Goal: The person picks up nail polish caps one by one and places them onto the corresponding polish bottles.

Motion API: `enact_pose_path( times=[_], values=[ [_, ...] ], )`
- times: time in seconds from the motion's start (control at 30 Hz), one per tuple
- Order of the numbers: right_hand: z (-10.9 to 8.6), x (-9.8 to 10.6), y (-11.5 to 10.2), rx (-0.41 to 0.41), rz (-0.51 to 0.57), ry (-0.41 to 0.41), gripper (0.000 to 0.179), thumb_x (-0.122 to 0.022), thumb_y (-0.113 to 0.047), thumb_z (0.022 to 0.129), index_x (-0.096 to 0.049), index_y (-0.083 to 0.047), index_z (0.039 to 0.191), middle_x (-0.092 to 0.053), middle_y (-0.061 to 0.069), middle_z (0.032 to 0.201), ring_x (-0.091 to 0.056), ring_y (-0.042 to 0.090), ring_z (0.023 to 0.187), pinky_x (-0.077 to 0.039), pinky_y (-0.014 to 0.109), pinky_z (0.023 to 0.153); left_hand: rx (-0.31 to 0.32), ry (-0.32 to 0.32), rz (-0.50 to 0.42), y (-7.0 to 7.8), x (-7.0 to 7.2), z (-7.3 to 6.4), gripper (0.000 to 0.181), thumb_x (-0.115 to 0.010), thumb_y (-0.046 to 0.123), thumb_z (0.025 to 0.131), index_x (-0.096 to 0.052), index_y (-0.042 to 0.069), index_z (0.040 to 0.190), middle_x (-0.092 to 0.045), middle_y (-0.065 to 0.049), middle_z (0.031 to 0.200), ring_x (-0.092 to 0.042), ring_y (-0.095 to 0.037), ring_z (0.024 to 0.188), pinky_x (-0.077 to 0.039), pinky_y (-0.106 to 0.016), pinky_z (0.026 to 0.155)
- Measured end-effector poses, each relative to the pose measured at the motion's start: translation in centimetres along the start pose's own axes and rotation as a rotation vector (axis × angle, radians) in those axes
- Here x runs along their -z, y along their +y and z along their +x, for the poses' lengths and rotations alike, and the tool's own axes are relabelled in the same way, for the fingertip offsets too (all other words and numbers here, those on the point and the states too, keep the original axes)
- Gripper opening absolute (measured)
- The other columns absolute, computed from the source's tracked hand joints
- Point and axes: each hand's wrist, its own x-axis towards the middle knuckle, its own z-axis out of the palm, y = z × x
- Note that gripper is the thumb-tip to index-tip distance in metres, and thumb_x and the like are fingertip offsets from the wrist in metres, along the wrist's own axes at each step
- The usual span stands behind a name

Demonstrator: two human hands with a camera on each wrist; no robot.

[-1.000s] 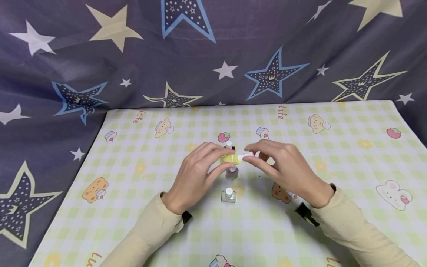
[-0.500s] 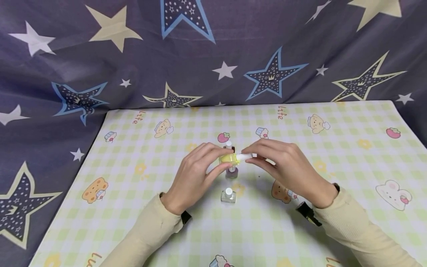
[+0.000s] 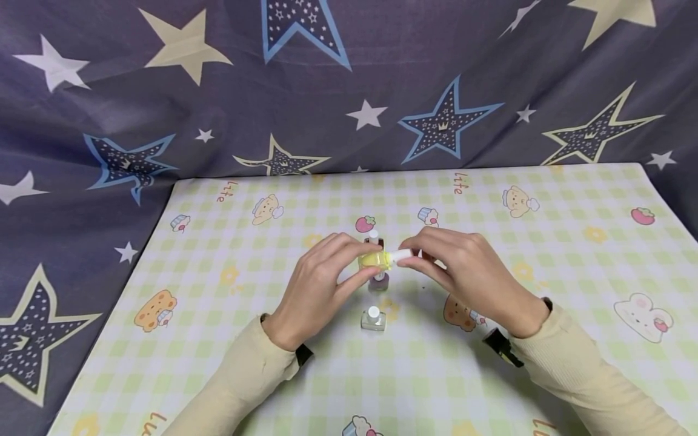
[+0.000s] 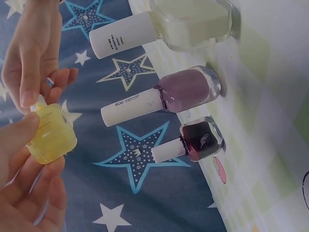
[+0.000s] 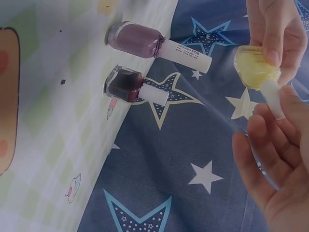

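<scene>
A small nail polish bottle (image 3: 373, 260) with yellow polish is held sideways above the table, between both hands. My left hand (image 3: 326, 275) pinches its glass body with thumb and fingers. The white cap (image 3: 400, 256) points right, pinched near its end by the thumb and fingers of my right hand (image 3: 466, 266). Seen from the right wrist, the cap (image 5: 273, 96) sits at the bottle's neck, slightly angled; whether it is loose I cannot tell. Beneath the hands stand a purple polish bottle (image 4: 188, 90) and a dark red one (image 4: 200, 140), both upright and capped.
Closer to the person, a clear, pale polish bottle (image 3: 373, 320) with a white cap stands upright in line with the other two. A checked cloth with cartoon prints covers the table (image 3: 567, 260). Behind it hangs a dark star-patterned curtain (image 3: 382, 72).
The right fingers slid along the cap toward the bottle, then back out toward its end. The cap's tilt shifted slightly. The left hand and the standing bottles have stayed in place.
</scene>
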Motion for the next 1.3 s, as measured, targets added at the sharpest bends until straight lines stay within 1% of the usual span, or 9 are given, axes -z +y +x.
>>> enact_pose_path(
  times=[0.23, 0.5, 0.67, 0.73, 0.87, 1.07, 1.17, 1.23, 1.3],
  values=[
    [0.0, -0.3, 0.0, -0.012, -0.020, 0.013, 0.019, -0.062, -0.028, 0.099, -0.071, -0.014, 0.092, -0.065, -0.007, 0.080, -0.051, 0.000, 0.063, -0.047, 0.021, 0.056, -0.019, 0.007, -0.001, 0.0, -0.1, 0.1, 0.029, -0.078, 0.020, 0.086, -0.072, 0.012, 0.113, -0.067, 0.004, 0.095, -0.059, -0.010, 0.086, -0.050, -0.025, 0.078],
    [-0.1, -0.5, 0.0, -0.073, -0.021, 0.005, 0.019, -0.061, -0.023, 0.100, -0.069, -0.020, 0.083, -0.062, -0.012, 0.074, -0.044, -0.001, 0.057, -0.041, 0.020, 0.053, -0.026, 0.007, 0.003, 0.2, -0.1, 0.2, 0.027, -0.076, 0.022, 0.088, -0.072, 0.011, 0.113, -0.068, 0.003, 0.097, -0.060, -0.011, 0.088, -0.050, -0.026, 0.080],
    [-0.2, -0.4, 0.0, -0.099, 0.025, -0.002, 0.011, -0.063, -0.021, 0.099, -0.073, -0.019, 0.094, -0.068, -0.011, 0.084, -0.052, -0.001, 0.065, -0.046, 0.021, 0.058, -0.024, -0.005, 0.018, 0.2, 0.0, 0.3, 0.027, -0.074, 0.024, 0.090, -0.072, 0.011, 0.114, -0.069, 0.002, 0.100, -0.062, -0.011, 0.091, -0.051, -0.027, 0.084],
    [-0.2, -0.1, 0.0, -0.098, 0.046, -0.008, 0.011, -0.063, -0.020, 0.098, -0.073, -0.016, 0.102, -0.071, -0.008, 0.094, -0.059, 0.001, 0.073, -0.052, 0.025, 0.068, -0.023, -0.008, 0.021, 0.1, 0.0, 0.3, 0.027, -0.074, 0.024, 0.090, -0.072, 0.011, 0.114, -0.069, 0.002, 0.101, -0.063, -0.012, 0.092, -0.051, -0.027, 0.085],
    [-0.1, 0.6, 0.0, -0.071, 0.066, -0.022, 0.019, -0.066, -0.019, 0.096, -0.069, -0.014, 0.115, -0.071, -0.004, 0.106, -0.065, 0.004, 0.086, -0.055, 0.029, 0.079, -0.016, -0.011, 0.029, 0.0, 0.1, 0.3, 0.028, -0.074, 0.024, 0.089, -0.072, 0.011, 0.114, -0.069, 0.001, 0.101, -0.063, -0.012, 0.092, -0.051, -0.028, 0.085],
    [0.1, 0.9, 0.1, 0.019, 0.048, -0.034, 0.029, -0.078, -0.016, 0.086, -0.069, -0.014, 0.114, -0.070, -0.004, 0.102, -0.065, 0.006, 0.087, -0.052, 0.023, 0.087, -0.013, -0.013, 0.025, 0.0, 0.1, 0.3, 0.028, -0.075, 0.023, 0.089, -0.072, 0.011, 0.114, -0.069, 0.002, 0.101, -0.064, -0.015, 0.091, -0.051, -0.030, 0.084],
    [0.2, 0.9, 0.1, 0.045, 0.033, -0.031, 0.026, -0.078, -0.012, 0.085, -0.071, -0.013, 0.110, -0.070, -0.005, 0.104, -0.065, 0.006, 0.088, -0.052, 0.023, 0.086, -0.016, -0.012, 0.023, 0.1, 0.1, 0.3, 0.027, -0.075, 0.024, 0.089, -0.072, 0.012, 0.114, -0.069, 0.002, 0.102, -0.064, -0.014, 0.092, -0.050, -0.030, 0.085],
    [0.2, 0.9, 0.1, 0.049, 0.022, -0.026, 0.023, -0.078, -0.012, 0.086, -0.072, -0.013, 0.107, -0.070, -0.006, 0.103, -0.065, 0.007, 0.089, -0.052, 0.021, 0.079, -0.018, -0.014, 0.024, 0.1, 0.1, 0.3, 0.027, -0.074, 0.024, 0.090, -0.072, 0.012, 0.114, -0.069, 0.003, 0.102, -0.063, -0.012, 0.092, -0.050, -0.029, 0.085],
    [0.1, 0.9, 0.1, 0.043, 0.017, -0.025, 0.021, -0.077, -0.011, 0.086, -0.073, -0.013, 0.107, -0.070, -0.006, 0.102, -0.064, 0.007, 0.087, -0.052, 0.021, 0.077, -0.017, -0.016, 0.025, 0.1, 0.1, 0.3, 0.027, -0.073, 0.025, 0.091, -0.072, 0.012, 0.114, -0.068, 0.003, 0.102, -0.062, -0.011, 0.091, -0.050, -0.029, 0.084]
  ],
)
